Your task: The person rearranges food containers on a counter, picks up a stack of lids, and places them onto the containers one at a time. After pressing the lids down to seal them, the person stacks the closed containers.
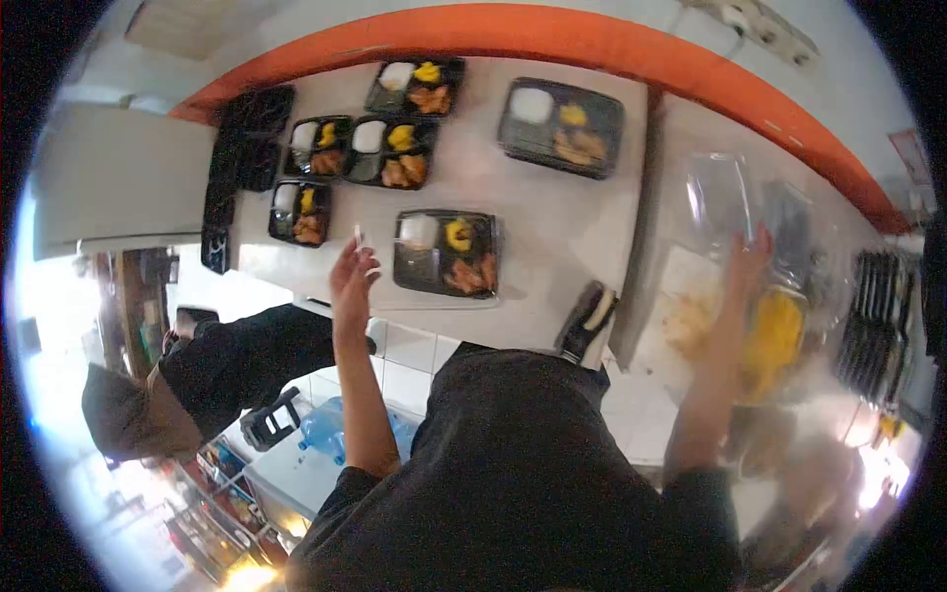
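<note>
My left hand is raised just left of a black compartment tray that holds white rice, yellow food and browned pieces and has a clear cover over it. Its fingers are apart and nothing shows between them. Reaching out to the right, my right hand touches the lower edge of a clear plastic lid. The fingers are partly blurred and look closed on that edge. Another filled black tray lies at the back of the table. A container of yellow food stands below my right hand.
Several filled black trays stand at the left, near stacked black trays. A dark-handled tool lies at the front edge. More stacked black containers are at far right. A person in dark clothing is at the left.
</note>
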Action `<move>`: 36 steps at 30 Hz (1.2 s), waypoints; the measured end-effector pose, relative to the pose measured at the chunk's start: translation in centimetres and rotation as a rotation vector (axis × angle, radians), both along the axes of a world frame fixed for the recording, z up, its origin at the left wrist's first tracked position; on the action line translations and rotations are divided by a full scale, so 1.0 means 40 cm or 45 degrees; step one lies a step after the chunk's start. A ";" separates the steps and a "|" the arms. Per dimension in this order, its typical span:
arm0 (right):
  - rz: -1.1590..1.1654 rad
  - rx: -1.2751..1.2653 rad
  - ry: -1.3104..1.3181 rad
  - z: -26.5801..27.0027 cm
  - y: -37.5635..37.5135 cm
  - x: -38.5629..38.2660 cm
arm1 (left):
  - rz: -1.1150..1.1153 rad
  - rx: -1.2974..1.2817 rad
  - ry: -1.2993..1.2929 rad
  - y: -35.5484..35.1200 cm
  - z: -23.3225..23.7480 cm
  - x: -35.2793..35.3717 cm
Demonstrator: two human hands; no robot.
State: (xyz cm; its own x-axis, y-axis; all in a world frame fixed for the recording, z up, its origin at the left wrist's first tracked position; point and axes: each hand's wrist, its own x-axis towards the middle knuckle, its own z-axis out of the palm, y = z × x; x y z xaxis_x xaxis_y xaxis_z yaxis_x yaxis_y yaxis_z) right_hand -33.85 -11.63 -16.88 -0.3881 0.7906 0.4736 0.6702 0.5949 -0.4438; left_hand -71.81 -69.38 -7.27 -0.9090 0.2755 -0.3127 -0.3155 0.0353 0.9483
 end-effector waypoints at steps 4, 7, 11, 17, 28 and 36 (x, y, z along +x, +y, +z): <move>0.668 -1.468 0.917 0.082 -0.541 -0.321 | -0.126 0.100 -0.126 -0.052 -0.122 -0.055; 0.714 -1.357 0.034 0.104 -0.829 -0.513 | -0.184 -0.028 -0.134 -0.059 -0.204 -0.102; 0.626 -1.142 0.020 0.019 -0.940 -0.597 | -0.418 -0.389 0.389 -0.058 -0.285 -0.157; 0.211 -1.874 0.860 0.075 -0.891 -0.563 | -0.664 -0.242 0.279 -0.002 -0.167 -0.185; -0.118 -1.782 1.339 0.176 -0.814 -0.309 | -1.303 -0.787 1.291 0.294 -0.331 -0.295; -0.067 -1.654 1.270 0.110 -0.879 -0.290 | -1.228 -0.881 1.451 0.286 -0.342 -0.279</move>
State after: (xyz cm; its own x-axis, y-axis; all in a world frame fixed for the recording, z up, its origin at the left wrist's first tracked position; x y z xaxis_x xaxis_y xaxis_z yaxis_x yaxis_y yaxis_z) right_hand -45.45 -46.80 -12.48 -0.3159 0.8363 -0.4482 -0.1646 -0.5135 -0.8422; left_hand -82.95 -57.92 -20.93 -0.3288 0.9425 0.0593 0.8791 0.2826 0.3837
